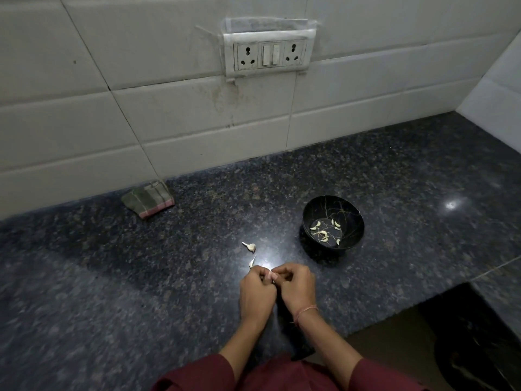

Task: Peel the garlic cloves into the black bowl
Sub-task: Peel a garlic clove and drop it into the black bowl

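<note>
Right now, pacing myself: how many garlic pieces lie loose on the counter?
2 garlic pieces: one left of the black bowl, one by the left hand; another may hide in its grip.

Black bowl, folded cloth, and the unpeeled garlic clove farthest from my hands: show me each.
black bowl (329, 206): head view, far inner wall.
folded cloth (148, 198): head view, its middle.
unpeeled garlic clove (250, 246): head view, plump body.
</note>
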